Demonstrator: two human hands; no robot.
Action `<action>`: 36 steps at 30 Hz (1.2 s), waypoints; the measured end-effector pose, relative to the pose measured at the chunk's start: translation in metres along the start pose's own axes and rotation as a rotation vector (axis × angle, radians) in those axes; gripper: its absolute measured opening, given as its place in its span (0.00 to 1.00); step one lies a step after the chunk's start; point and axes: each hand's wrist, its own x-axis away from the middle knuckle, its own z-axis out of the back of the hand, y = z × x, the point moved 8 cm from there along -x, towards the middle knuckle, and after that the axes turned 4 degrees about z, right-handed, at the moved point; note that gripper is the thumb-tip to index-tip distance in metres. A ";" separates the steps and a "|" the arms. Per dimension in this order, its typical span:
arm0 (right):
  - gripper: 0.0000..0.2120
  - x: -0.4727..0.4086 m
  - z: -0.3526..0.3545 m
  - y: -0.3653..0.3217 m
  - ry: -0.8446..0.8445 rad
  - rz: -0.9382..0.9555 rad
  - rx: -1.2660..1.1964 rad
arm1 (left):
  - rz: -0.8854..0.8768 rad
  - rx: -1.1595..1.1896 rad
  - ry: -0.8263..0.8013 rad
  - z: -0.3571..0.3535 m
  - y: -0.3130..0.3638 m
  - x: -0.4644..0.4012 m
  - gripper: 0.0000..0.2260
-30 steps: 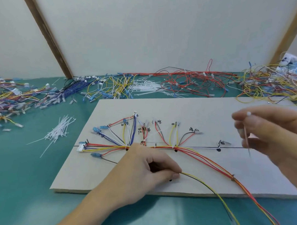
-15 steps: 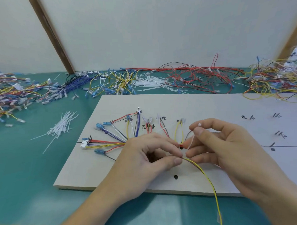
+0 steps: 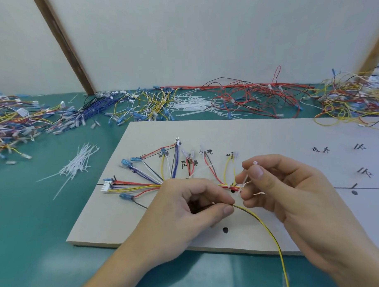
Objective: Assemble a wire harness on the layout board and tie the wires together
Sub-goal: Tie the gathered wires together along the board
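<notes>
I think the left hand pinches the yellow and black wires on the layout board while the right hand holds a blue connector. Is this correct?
Not quite. In the head view the right hand holds a white cable tie, not a blue connector. The rest stands: the left hand pinches the yellow and black wires on the layout board.

two hands [image 3: 186, 208], one layout board [image 3: 270, 136]

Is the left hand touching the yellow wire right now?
Touching. The head view shows the left hand pinching the yellow wire between thumb and fingertips where it leaves the bundle.
</notes>
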 end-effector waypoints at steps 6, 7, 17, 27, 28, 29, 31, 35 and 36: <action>0.08 -0.004 0.007 -0.008 0.057 0.026 0.164 | -0.082 -0.058 -0.007 0.000 0.006 -0.001 0.02; 0.04 -0.005 0.006 -0.008 0.047 0.030 0.227 | -0.093 -0.065 -0.010 -0.001 0.007 -0.001 0.02; 0.06 0.005 -0.016 0.007 -0.188 -0.263 0.397 | -0.108 -0.163 0.015 -0.003 0.006 0.001 0.07; 0.03 0.010 -0.010 0.002 -0.253 -0.237 0.566 | -0.056 -0.114 -0.023 -0.005 0.004 0.000 0.05; 0.04 0.010 -0.010 0.003 -0.255 -0.240 0.559 | -0.059 -0.121 -0.039 -0.006 0.005 0.000 0.05; 0.05 0.010 -0.011 0.004 -0.256 -0.245 0.544 | -0.053 -0.122 -0.050 -0.007 0.005 0.000 0.05; 0.06 0.010 -0.010 0.007 -0.249 -0.268 0.495 | -0.034 -0.113 -0.048 -0.006 0.004 0.000 0.05; 0.05 0.009 -0.006 0.016 -0.180 -0.334 0.369 | -0.081 -0.181 -0.043 -0.008 0.007 -0.001 0.04; 0.05 0.009 -0.005 0.019 -0.162 -0.345 0.328 | -0.098 -0.197 -0.069 -0.010 0.009 0.000 0.05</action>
